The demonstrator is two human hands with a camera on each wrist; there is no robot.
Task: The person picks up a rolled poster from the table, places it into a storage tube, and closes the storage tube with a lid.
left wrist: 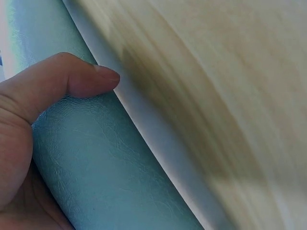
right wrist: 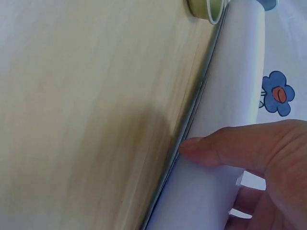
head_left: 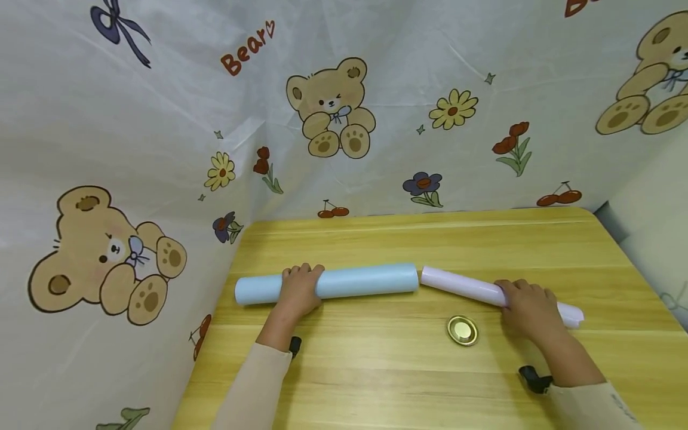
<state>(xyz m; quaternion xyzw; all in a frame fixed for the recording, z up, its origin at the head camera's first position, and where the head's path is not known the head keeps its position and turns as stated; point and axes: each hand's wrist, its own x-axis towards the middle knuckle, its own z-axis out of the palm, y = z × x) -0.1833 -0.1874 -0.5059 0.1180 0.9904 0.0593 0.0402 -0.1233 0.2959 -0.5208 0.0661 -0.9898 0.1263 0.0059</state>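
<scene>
On the yellow wooden table (head_left: 376, 370) lie two rolls, end to end, across the middle of the top. The left one is a thick, light blue roll of leather-like sheet (head_left: 344, 282); in the left wrist view its surface (left wrist: 110, 177) shows a fine wrinkled grain, a little shiny, and a pale edge of the sheet runs along the side where it meets the wood. The right one is a thinner, pale lilac roll of smooth sheet (head_left: 462, 285), which lies a little slanted, its near end lower toward the right edge; its left end almost touches the right end of the blue roll. The left hand (head_left: 298, 289) lies over the blue roll near its left end, fingers curled over the top and the thumb (left wrist: 72, 79) pressed on the side, so it grips the roll. The right hand (head_left: 529, 307) covers the lilac roll near its right end, with fingers bent over it and the thumb (right wrist: 225, 148) pushed against the side of the roll (right wrist: 230, 91). Both sleeves are cream coloured. A small round gold metal lid (head_left: 462, 330) rests on the table just in front of the lilac roll, between the two hands. Behind the table hangs a white cloth with bears and flowers printed (head_left: 333, 107).
</scene>
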